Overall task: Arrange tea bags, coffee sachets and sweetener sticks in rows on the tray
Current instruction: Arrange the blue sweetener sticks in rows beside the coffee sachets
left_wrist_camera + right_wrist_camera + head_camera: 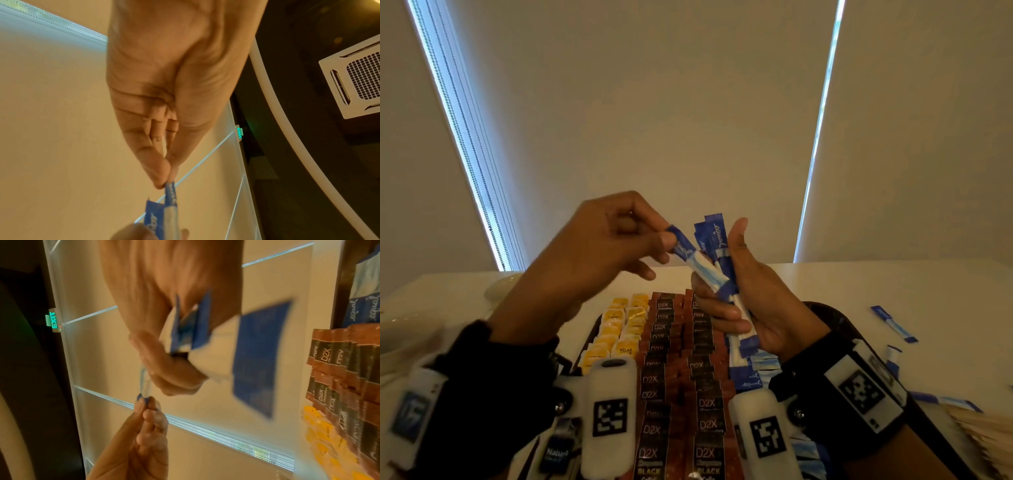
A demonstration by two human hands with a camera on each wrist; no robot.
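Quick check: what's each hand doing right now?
Left hand: pinching one sweetener stick.
Right hand: gripping a bundle of sweetener sticks.

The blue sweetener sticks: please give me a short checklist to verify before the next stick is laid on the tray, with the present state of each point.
1. Left hand pinches one single stick at its blue end: ok.
2. Single stick free of the bundle: not ok, its lower end is still among the right hand's fingers.
3. Right hand grips the bundle firmly: ok.
4. Sweetener row started beside the coffee sachets on the tray: ok.
5. Free space left in that row: cannot tell, hands and wrist cameras hide it.
6. Loose sticks off the tray gathered: not ok, they lie on the table.
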